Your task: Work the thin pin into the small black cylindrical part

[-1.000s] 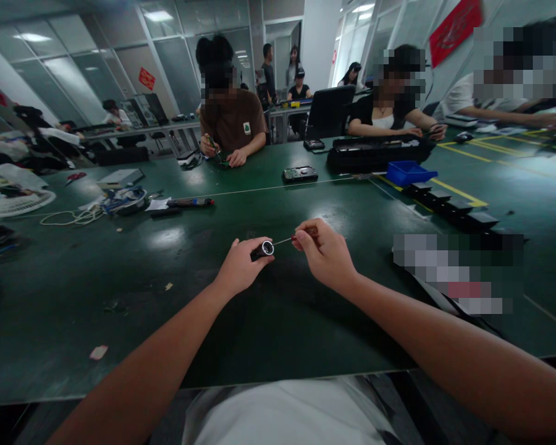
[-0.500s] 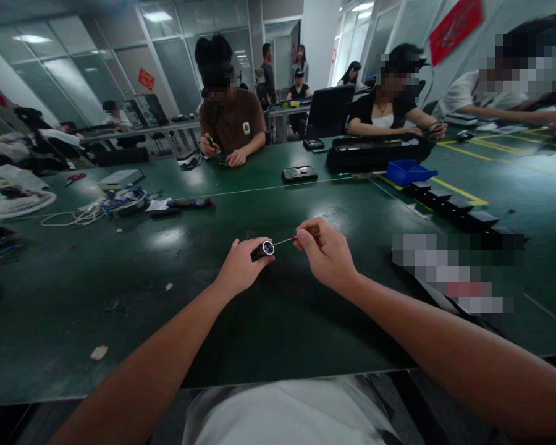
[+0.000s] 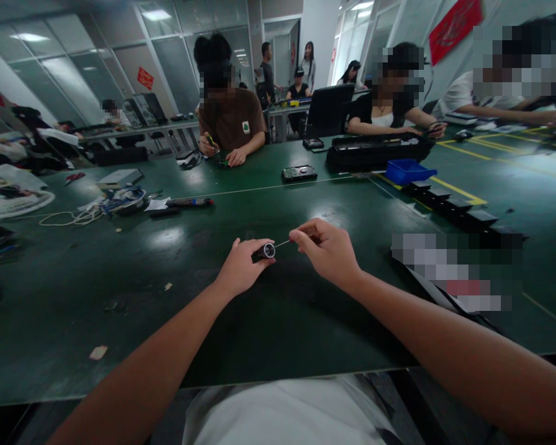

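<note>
Between the thumb and fingers of my left hand (image 3: 241, 267) is a short black cylinder with a bright ring (image 3: 269, 250) round its open end, which looks like a flashlight head. The ring faces me and slightly right. My right hand (image 3: 327, 247) is closed on a screwdriver, and its thin metal shaft (image 3: 282, 243) points left to the rim of the cylinder. Whether the tip touches the rim or goes inside I cannot tell. The handle is mostly covered by my fingers. Both hands are held over the green table (image 3: 259, 334).
Beyond my hands lies a hard drive (image 3: 299, 173). To the left are a pen-like tool (image 3: 189, 202) and a cable bundle (image 3: 125, 201). At right stand a blue bin (image 3: 410, 171), several black blocks (image 3: 454, 207) and a blurred-out flat item (image 3: 449, 272). Across the table a person (image 3: 231, 117) works with tools.
My right hand's fingers have rolled round the screwdriver handle, so less of the handle shows. My left hand and the cylinder have stayed nearly in place.
</note>
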`<act>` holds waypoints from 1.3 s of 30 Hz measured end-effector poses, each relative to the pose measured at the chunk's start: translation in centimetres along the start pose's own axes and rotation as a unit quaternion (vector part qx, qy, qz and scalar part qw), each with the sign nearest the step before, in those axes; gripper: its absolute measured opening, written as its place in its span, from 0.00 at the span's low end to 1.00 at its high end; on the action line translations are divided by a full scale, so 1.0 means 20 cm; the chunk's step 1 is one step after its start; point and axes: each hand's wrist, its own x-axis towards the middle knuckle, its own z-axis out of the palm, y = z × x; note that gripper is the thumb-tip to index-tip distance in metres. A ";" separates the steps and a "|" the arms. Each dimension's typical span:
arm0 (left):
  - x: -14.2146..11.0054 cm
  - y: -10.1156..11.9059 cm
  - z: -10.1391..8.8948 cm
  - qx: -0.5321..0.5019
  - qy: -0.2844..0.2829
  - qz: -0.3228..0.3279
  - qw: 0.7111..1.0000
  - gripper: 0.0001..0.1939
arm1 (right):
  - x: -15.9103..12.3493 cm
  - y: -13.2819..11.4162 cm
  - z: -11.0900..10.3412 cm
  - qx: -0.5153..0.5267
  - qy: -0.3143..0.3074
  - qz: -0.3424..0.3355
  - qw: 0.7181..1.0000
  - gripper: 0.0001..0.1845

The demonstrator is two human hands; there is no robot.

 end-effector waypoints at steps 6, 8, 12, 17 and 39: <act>0.00 -0.01 0.00 0.011 -0.009 -0.003 1.000 0.19 | 0.01 0.03 0.00 0.044 -0.048 -0.028 0.998 0.07; 0.00 -0.01 0.00 0.011 -0.008 0.000 1.000 0.19 | 0.02 0.04 0.00 0.013 -0.044 -0.008 0.999 0.11; 0.00 -0.01 0.01 0.009 -0.003 0.004 1.000 0.19 | 0.03 0.03 0.00 -0.023 -0.027 -0.017 0.999 0.13; 0.00 -0.02 0.00 0.007 -0.001 -0.004 1.000 0.18 | 0.03 0.02 -0.01 -0.014 -0.055 -0.031 0.998 0.14; 0.03 -0.03 -0.02 0.047 -0.011 0.017 0.999 0.20 | 0.10 0.18 0.07 0.344 0.067 0.208 0.913 0.13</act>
